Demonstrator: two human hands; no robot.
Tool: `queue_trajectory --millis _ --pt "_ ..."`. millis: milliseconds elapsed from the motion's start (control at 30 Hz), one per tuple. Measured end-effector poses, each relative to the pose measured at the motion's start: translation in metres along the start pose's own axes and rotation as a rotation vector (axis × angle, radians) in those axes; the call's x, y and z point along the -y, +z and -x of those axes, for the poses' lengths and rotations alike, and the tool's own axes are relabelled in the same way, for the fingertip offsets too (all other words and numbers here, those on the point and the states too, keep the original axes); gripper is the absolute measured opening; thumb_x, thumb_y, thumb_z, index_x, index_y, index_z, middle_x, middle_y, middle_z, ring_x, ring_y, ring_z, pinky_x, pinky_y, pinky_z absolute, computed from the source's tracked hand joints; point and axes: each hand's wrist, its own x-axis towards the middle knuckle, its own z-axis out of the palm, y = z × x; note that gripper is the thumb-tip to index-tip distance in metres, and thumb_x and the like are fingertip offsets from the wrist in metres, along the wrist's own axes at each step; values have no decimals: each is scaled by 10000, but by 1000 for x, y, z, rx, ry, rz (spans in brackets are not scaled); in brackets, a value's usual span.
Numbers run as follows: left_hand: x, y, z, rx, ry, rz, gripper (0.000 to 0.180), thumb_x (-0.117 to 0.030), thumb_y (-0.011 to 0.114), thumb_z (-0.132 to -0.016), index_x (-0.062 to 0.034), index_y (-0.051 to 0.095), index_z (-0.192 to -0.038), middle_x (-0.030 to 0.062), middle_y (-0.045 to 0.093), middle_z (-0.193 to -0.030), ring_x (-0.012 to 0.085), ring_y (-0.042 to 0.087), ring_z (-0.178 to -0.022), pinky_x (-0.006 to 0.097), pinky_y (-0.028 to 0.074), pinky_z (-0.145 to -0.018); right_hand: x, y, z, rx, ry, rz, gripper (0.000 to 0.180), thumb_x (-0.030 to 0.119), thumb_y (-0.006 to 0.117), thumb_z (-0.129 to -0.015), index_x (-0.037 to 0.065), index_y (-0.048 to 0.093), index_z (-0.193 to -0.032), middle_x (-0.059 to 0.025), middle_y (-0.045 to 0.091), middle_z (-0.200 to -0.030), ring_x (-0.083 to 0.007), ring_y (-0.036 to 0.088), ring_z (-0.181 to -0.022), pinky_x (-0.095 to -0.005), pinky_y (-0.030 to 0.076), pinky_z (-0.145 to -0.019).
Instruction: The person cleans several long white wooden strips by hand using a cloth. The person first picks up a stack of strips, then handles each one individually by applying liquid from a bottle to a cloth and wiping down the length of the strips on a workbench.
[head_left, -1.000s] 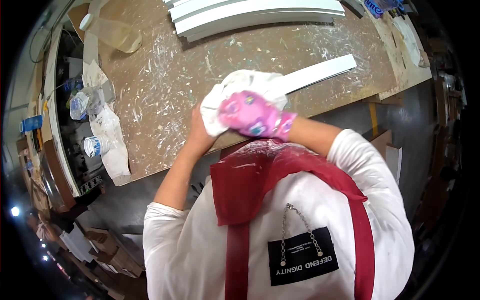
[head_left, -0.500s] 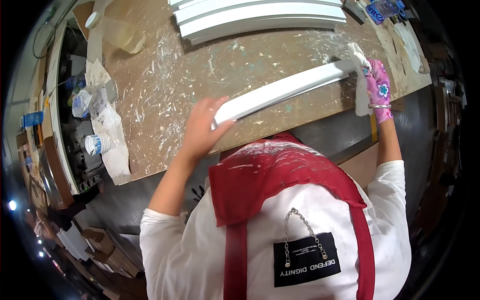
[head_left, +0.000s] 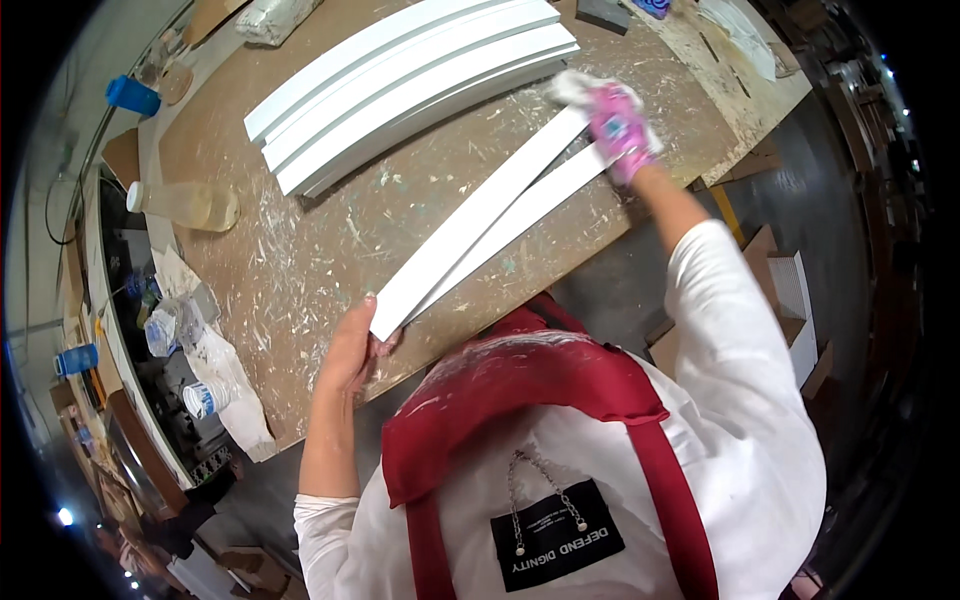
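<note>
Head view: upper white slat (head_left: 480,224), over tabletop (head_left: 300,270), long axis near-left to far-right; left hand (head_left: 350,345) pinching near end, gloved right hand (head_left: 619,128), apart, holding white cloth (head_left: 572,86) at far end

A brown, pale-flecked desk (head_left: 285,335) stands above a grey floor (head_left: 805,188) crossed by a yellow stripe (head_left: 726,212). Cardboard boxes (head_left: 252,570) sit at lower left, near a bright lamp (head_left: 65,516); the far right is dim.
</note>
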Motion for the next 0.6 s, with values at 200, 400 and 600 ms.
queue_trajectory --millis 200,400,600 --pt "-7 -12 -4 19 -50 107 382 -341 406 -988 6 560 -944 101 612 -729 140 544 -588 236 465 -548 1 -43 -19 -85 106 -661 235 151 463 -847 72 618 -1005 -190 629 -948 -338 627 -852 -427 503 -788" --pt "7 -31 -16 142 -59 56 321 -285 453 -983 21 543 -1015 121 638 -826 148 589 -650 233 505 -586 12 -16 -15 111 99 -594 326 142 433 -921 78 560 -1214 -159 582 -1179 -259 540 -1136 -335 415 -1006" --pt "14 -26 -12 24 -34 68 339 -330 473 -966 -5 546 -1030 74 610 -768 118 550 -604 215 469 -545 16 -81 -34 89 -89 -445 236 199 467 -885 69 647 -966 -166 646 -908 -276 613 -954 -404 486 -850"
